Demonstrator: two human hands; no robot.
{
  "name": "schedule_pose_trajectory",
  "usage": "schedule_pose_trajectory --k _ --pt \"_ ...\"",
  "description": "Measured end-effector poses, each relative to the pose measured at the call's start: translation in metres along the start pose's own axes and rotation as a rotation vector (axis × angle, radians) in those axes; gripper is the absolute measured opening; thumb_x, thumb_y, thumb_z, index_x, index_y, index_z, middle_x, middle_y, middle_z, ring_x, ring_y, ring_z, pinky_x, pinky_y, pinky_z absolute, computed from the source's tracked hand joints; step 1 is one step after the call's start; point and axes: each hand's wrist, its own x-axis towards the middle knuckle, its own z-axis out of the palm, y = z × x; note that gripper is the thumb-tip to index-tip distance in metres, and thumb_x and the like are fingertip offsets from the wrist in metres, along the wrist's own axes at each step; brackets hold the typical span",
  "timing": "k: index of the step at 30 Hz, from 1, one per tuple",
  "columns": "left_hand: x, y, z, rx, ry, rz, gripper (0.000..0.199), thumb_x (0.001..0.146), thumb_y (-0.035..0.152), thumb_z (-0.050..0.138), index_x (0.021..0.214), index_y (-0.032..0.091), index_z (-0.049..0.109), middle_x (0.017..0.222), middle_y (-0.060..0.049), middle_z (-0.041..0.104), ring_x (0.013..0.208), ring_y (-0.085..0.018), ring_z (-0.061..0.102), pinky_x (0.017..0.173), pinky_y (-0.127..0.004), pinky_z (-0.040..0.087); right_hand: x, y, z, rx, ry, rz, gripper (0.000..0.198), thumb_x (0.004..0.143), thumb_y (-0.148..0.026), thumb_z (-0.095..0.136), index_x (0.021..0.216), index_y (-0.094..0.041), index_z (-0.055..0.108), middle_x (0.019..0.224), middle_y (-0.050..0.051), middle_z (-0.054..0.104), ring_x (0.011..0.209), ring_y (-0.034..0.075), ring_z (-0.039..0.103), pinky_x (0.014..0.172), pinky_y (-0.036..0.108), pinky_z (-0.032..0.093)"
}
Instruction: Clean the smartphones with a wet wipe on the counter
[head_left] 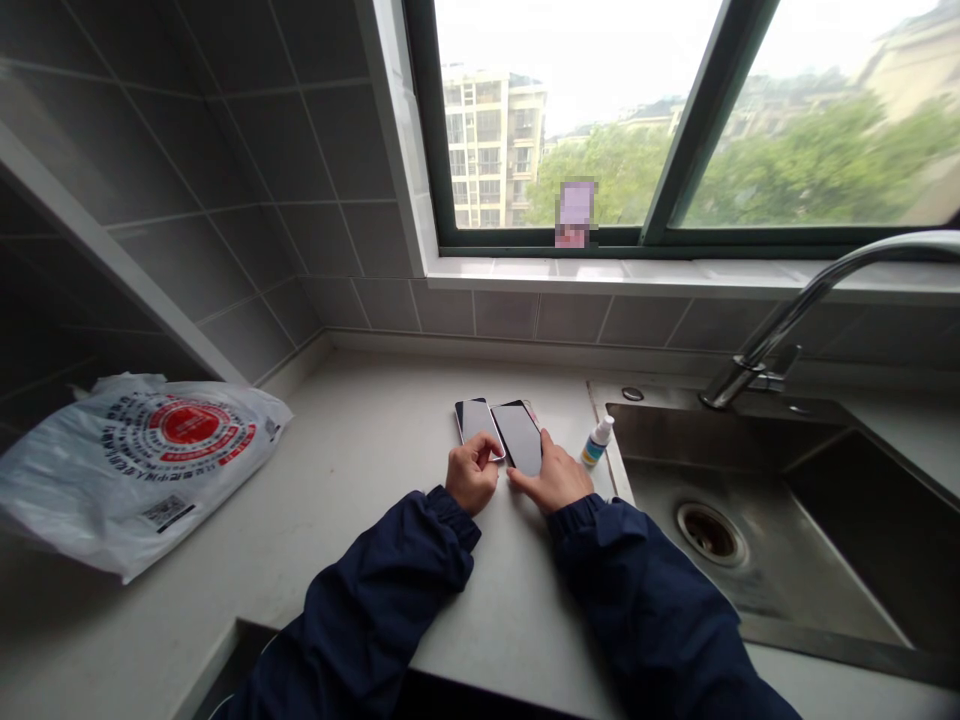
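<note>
Two dark-screened smartphones lie side by side on the white countertop (pixel 360 440). My left hand (pixel 472 475) rests over the lower end of the left smartphone (pixel 472 416), its fingers curled together. Whatever those fingers may pinch is hidden. With thumb and fingers at its lower edges, my right hand (pixel 559 475) holds the right smartphone (pixel 519 435). Something clear and thin shows at that phone's far right corner, too small to name. Close to the right hand stands a small white-capped bottle (pixel 597 442) with a blue and yellow label.
A white plastic bag (pixel 142 460) with red and black print sits on the left of the counter. To the right is a steel sink (pixel 795 530) with a chrome faucet (pixel 780 315). Behind the counter runs a tiled wall below a window sill (pixel 675 277).
</note>
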Motion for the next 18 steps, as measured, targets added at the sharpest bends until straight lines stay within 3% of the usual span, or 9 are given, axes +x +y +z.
schedule_pose_trajectory --k 6,18 --pt "-0.0001 0.0017 0.0 0.015 -0.024 -0.007 0.02 0.062 0.007 0.049 0.072 0.02 0.06 0.043 0.009 0.042 0.039 -0.008 0.038 0.043 -0.022 0.028 -0.0006 -0.0015 0.0018 -0.011 -0.008 0.01 0.109 0.071 -0.077 0.061 0.151 -0.011 0.026 0.124 0.02 0.062 0.109 0.036 0.064 0.083 0.04 0.047" --pt "0.0012 0.0075 -0.0008 -0.054 0.003 -0.004 0.019 0.066 0.006 0.05 0.073 0.019 0.061 0.044 0.007 0.048 0.04 -0.009 0.045 0.045 -0.021 0.036 -0.0004 0.0007 0.0003 0.067 0.057 0.034 0.09 0.076 -0.057 0.063 0.148 -0.012 0.033 0.121 0.018 0.065 0.11 0.033 0.064 0.084 0.037 0.048"
